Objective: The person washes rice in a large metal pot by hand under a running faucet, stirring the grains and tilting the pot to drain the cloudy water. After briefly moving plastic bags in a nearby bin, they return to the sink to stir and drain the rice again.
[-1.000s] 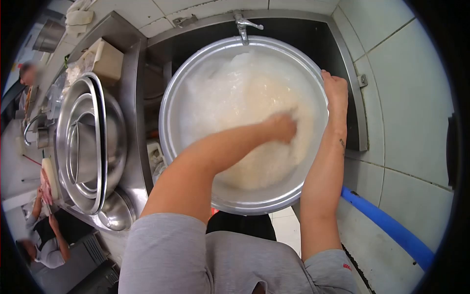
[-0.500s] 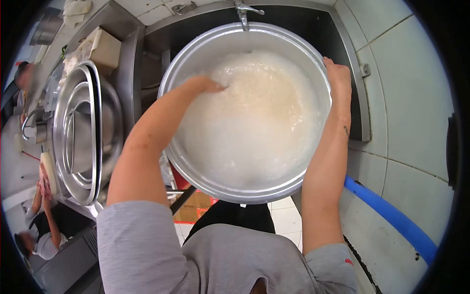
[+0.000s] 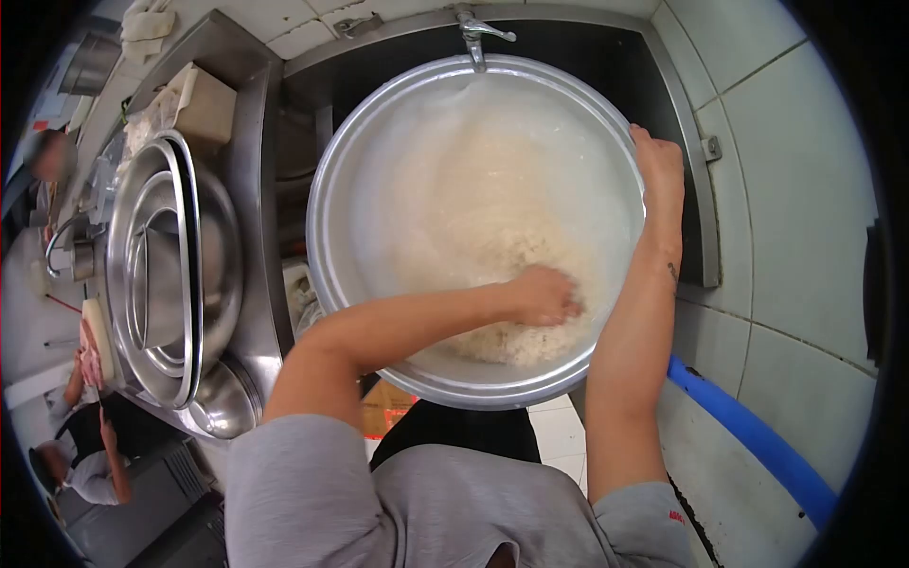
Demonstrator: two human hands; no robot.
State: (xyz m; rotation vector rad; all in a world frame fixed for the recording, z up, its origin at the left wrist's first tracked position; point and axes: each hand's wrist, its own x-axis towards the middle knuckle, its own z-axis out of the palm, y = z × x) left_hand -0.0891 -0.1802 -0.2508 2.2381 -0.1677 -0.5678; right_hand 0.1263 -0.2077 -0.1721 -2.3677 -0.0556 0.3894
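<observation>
A wide silver metal basin (image 3: 327,151) holds cloudy white water and pale rice (image 3: 511,251). My left hand (image 3: 547,295) reaches across into the lower right part of the basin, low against the wet rice. Motion smears its fingers, and I cannot tell if they close on any grains. On the right side, my right hand (image 3: 660,175) grips the basin's rim, thumb side up and fingers curled over the outer edge.
The basin sits at a dark sink (image 3: 398,57) under a metal faucet (image 3: 478,38). Steel bowls and pans (image 3: 151,275) stand on the left counter. A blue hose (image 3: 748,431) runs along the tiled right wall. Two people are at the far left, one holding meat (image 3: 91,350).
My left hand has swept from the basin's upper left to its lower right, pushing rice along. The water has swirled. My right hand stays on the rim.
</observation>
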